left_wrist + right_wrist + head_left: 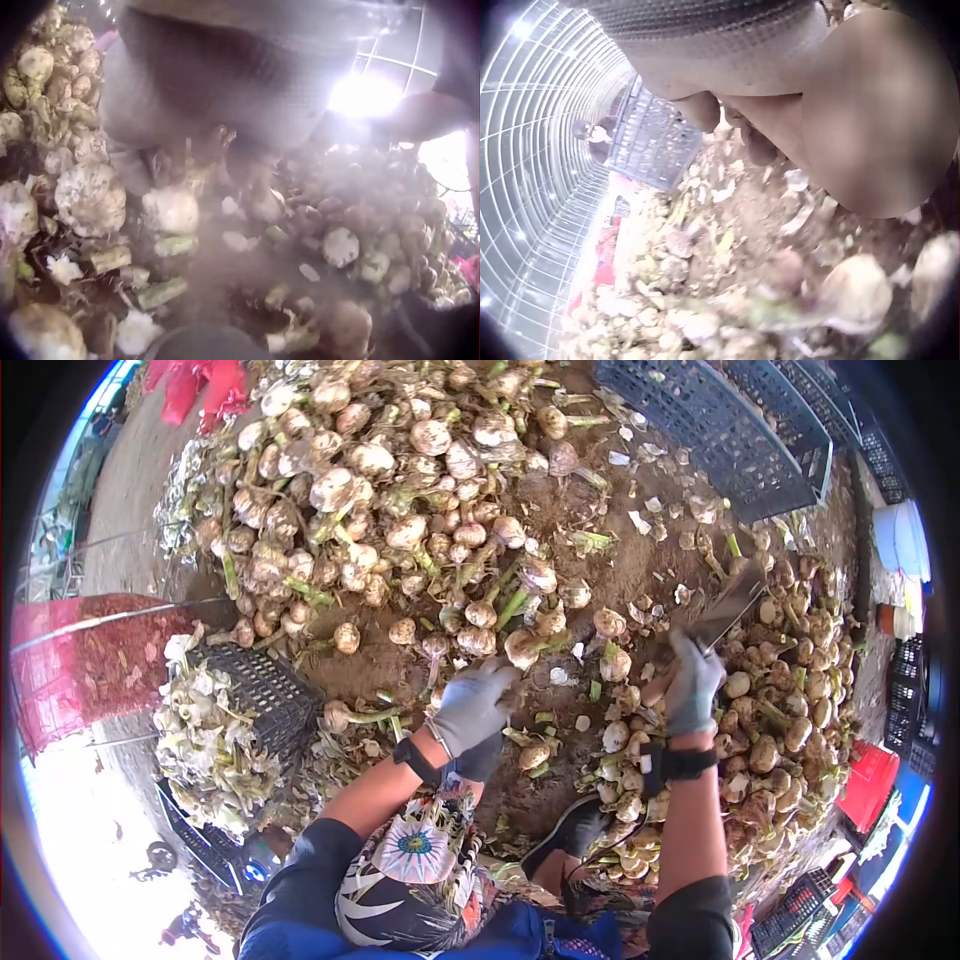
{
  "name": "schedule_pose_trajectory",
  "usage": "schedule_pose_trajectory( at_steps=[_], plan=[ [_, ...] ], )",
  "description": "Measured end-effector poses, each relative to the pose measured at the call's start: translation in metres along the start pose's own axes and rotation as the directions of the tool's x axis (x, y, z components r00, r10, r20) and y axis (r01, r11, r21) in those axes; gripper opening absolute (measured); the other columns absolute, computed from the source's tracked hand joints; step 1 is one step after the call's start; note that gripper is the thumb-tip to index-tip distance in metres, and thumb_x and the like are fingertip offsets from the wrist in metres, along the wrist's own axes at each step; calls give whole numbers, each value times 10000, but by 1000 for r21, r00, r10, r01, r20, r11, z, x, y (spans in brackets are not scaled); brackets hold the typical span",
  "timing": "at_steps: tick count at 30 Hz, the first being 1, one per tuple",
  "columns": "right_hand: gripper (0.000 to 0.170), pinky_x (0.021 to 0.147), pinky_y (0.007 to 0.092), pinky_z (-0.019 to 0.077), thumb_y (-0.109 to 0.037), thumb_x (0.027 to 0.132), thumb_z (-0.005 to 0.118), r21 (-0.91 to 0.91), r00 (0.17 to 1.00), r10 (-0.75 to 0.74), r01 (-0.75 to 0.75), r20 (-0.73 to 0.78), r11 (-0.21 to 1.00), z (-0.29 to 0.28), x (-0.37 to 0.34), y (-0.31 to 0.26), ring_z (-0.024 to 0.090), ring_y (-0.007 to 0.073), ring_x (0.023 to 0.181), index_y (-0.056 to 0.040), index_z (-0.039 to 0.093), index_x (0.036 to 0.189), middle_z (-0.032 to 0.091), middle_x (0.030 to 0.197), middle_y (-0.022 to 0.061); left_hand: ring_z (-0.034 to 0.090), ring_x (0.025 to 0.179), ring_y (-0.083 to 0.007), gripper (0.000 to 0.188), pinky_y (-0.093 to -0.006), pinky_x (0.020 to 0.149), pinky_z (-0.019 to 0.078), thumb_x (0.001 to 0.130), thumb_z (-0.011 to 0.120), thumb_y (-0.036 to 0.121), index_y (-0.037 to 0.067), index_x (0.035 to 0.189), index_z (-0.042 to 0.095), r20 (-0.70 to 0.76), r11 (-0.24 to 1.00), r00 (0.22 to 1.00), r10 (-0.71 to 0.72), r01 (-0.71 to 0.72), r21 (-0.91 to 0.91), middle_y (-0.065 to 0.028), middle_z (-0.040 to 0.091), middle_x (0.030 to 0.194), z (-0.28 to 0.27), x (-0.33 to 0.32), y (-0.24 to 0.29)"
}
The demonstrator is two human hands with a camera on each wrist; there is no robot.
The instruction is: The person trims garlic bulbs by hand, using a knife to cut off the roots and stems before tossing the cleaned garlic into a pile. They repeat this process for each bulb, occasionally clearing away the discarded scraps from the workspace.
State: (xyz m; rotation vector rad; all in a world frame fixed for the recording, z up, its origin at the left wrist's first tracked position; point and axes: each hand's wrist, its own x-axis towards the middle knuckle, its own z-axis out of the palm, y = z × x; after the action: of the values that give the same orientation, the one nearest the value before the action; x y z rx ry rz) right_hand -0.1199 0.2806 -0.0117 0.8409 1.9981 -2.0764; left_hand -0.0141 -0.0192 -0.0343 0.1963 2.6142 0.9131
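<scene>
My left hand [473,710], in a grey glove, is low over the soil in the head view. Its fingers curl round a brownish, blurred piece [514,698], apparently a garlic bulb, mostly hidden by the glove. Just beyond the fingertips lies another bulb [522,648]. The left wrist view has the glove [225,82] above bulbs and cut green stem pieces [162,292]. My gloved right hand [693,685] grips a knife, its broad blade [730,608] blurred and pointing up and right. In the right wrist view the glove [720,52] fills the top.
A large garlic heap [370,490] lies ahead on the left, another pile [790,710] at the right. Dark crates stand at upper right [715,435] and at left [265,695], the latter beside leafy scraps [205,750]. A shoe [575,830] is close below the hands.
</scene>
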Motion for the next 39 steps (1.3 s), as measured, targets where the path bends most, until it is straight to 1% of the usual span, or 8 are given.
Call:
schedule_pose_trajectory(
  at_steps=[5, 8, 17, 21, 25, 27, 29, 39],
  plan=[
    [117, 537, 205, 440, -69, 866, 699, 0, 997, 70, -71, 31, 998, 22, -73, 15, 564, 37, 614, -29, 718, 975, 653, 797, -16, 683, 863, -335, 428, -403, 742, 554, 752, 663, -9, 115, 1159, 616, -485, 997, 871, -77, 79, -16, -174, 640, 1117, -26, 28, -58],
    [113, 612, 218, 471, -41, 852, 711, -49, 985, 173, -173, 4, 984, 27, -106, 28, 587, 60, 678, -20, 714, 963, 664, 828, -17, 684, 917, -333, 324, -381, 743, 556, 844, 609, 55, 117, 1162, 615, -145, 874, 896, -419, 442, 202, -154, 668, 1107, -54, 58, -62],
    [160, 721, 218, 464, -37, 858, 715, -155, 991, 133, -128, 23, 980, 20, -154, 43, 574, 55, 789, -5, 727, 1014, 681, 899, -29, 684, 987, -323, 398, -381, 900, 534, 859, 686, 241, 95, 1217, 589, -204, 964, 945, -256, 235, -124, -130, 670, 1186, -57, 23, -89],
    [157, 711, 215, 462, -36, 855, 718, -101, 984, 177, -173, 32, 980, 38, -160, 53, 566, 51, 773, -4, 728, 1009, 677, 890, -34, 683, 981, -228, 402, -334, 894, 528, 828, 733, 102, 21, 1192, 582, -543, 962, 824, -161, 7, -273, -133, 686, 1099, -41, -7, -92],
    [159, 673, 205, 465, -20, 856, 708, -154, 985, 162, -151, 64, 977, 53, -173, 55, 572, 50, 745, 2, 727, 1012, 680, 869, -23, 654, 930, -160, 316, -308, 860, 539, 851, 674, 20, -10, 1154, 590, -549, 915, 790, -273, 37, -401, -106, 665, 1075, -61, 2, -77],
    [223, 733, 231, 489, -60, 867, 710, -157, 970, 214, -195, 115, 968, 55, -180, 50, 600, 78, 786, 21, 709, 1075, 680, 906, -13, 691, 893, -188, 291, -318, 755, 566, 868, 684, 69, 38, 1144, 599, -431, 628, 821, -375, -118, -769, -97, 699, 1004, -82, 5, -71],
    [216, 742, 230, 485, -58, 862, 708, -157, 970, 215, -196, 113, 968, 58, -185, 35, 596, 73, 790, 21, 713, 1064, 682, 915, -13, 645, 821, -117, 262, -260, 690, 542, 891, 662, 29, 31, 1146, 605, -613, 812, 714, -338, -109, -574, -56, 682, 990, -97, 2, -74],
    [209, 661, 243, 545, -3, 848, 697, -92, 973, 217, -209, 81, 973, 53, -180, 44, 624, 84, 738, 18, 726, 1053, 696, 886, 17, 608, 912, -140, 287, -276, 830, 504, 918, 556, 46, -24, 1195, 580, -433, 529, 709, -556, -100, -843, -96, 648, 1107, -96, -2, -119]
  ],
)
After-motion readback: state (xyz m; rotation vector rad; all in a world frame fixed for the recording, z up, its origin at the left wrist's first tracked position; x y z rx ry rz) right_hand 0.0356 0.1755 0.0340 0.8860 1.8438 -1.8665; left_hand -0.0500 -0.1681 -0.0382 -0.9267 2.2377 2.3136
